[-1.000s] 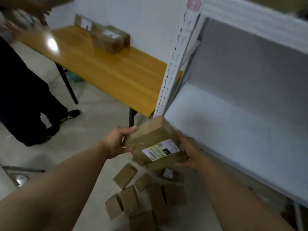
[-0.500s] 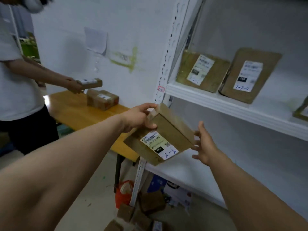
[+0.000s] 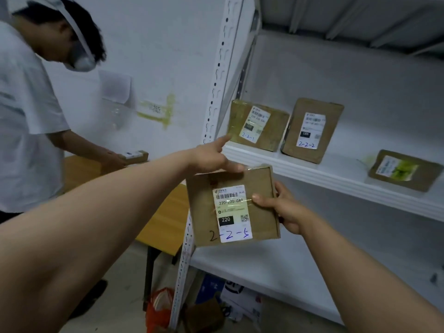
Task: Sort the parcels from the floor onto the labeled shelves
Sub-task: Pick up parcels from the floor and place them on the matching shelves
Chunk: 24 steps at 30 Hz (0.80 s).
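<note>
Head view: the held parcel is up in the air with its label face toward you. It sits just below the front edge of the middle shelf near the shelf's left end, and its left side overlaps the white upright post. The label reads 220. The handwriting along the bottom reads 2-2- and a last figure like a 5.

Your right hand pinches the parcel's right edge. The thumb presses flat on the front face and touches the label's right side, and the fingers wrap round behind. The forearm comes up from the lower right corner.

Your left hand sits at the parcel's top left corner, arm stretched long from the left. The thumb lies straight along the top edge, touching it. The index finger is straight and points toward the shelf's front left corner. The other fingers are hidden, and no pinch is visible.

On the middle shelf:
- The parcel marked 2-2-1 leans on the back wall at the left end.
- The parcel marked 2-2-2 stands just beside it on the right.
- A third parcel lies flatter further right, near the front edge, its marking blurred.

Left of the post, another person in a white shirt bends over a wooden table with a small box at their hand.
</note>
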Motion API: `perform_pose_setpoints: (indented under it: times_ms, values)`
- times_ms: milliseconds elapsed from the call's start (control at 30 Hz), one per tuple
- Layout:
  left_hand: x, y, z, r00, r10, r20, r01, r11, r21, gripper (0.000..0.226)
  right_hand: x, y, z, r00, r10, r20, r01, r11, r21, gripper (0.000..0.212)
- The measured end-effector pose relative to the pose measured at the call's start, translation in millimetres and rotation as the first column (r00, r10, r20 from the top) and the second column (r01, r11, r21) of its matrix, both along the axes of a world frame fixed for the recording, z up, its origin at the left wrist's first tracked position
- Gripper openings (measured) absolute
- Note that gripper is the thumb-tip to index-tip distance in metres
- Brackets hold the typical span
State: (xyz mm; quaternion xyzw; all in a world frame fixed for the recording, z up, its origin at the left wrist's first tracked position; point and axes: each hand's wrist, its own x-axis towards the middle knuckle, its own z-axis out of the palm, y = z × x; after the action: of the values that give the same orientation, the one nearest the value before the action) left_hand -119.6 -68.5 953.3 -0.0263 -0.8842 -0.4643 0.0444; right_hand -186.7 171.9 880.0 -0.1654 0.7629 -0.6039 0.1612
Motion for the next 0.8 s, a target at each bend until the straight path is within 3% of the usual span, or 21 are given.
perform_pose_setpoints:
  times_ms: [100, 200, 300, 433, 533, 633, 733, 800]
  values:
    - [7.8, -16.8, 1.3, 0.996, 0.051, -0.07, -0.039, 0.987, 0.156, 0.116, -6.5, 29.2, 6.4, 0.993, -0.114, 0.032, 0.116, 0.992, -0.054, 0.086]
    - [12.3, -30.8, -9.8, 0.998, 0.064, -0.013, -0.059, 0.969, 0.241, 0.104, -7.6, 50.1, 18.4, 0.982, -0.169, 0.085, 0.183, 0.962, -0.203, 0.078]
    - [12.2, -26.7, -26.5, 0.993, -0.059, 0.102, 0.021, 0.939, 0.343, 0.092, -7.0, 60.5, 31.3, 0.965, -0.205, 0.164, 0.247, 0.922, -0.299, 0.059]
    - [6.9, -4.2, -41.8, 0.976, -0.196, 0.089, 0.118, 0.832, 0.542, 0.075, -6.6, 64.3, 44.7, 0.963, -0.193, 0.187, 0.249, 0.905, -0.346, 0.043]
    - [-2.3, 14.9, -46.0, 0.972, -0.227, 0.064, 0.149, 0.8, 0.581, 0.057, -6.4, 64.9, 49.6, 0.965, -0.221, 0.141, 0.255, 0.917, -0.307, 0.046]
    - [-14.1, 23.6, -45.1, 0.974, -0.221, 0.053, 0.136, 0.756, 0.64, 0.036, -9.5, 71.0, 50.6, 0.926, -0.368, 0.08, 0.375, 0.879, -0.295, 0.064]
    - [-27.1, 30.8, -40.7, 0.975, -0.219, 0.038, 0.128, 0.692, 0.71, 0.035, -9.5, 83.6, 57.6, 0.903, -0.426, 0.053, 0.421, 0.854, -0.307, 0.072]
    - [-37.2, 40.0, -37.6, 0.977, -0.212, 0.024, 0.126, 0.663, 0.738, 0.038, -9.5, 93.3, 63.4, 0.896, -0.443, 0.037, 0.433, 0.851, -0.296, 0.064]
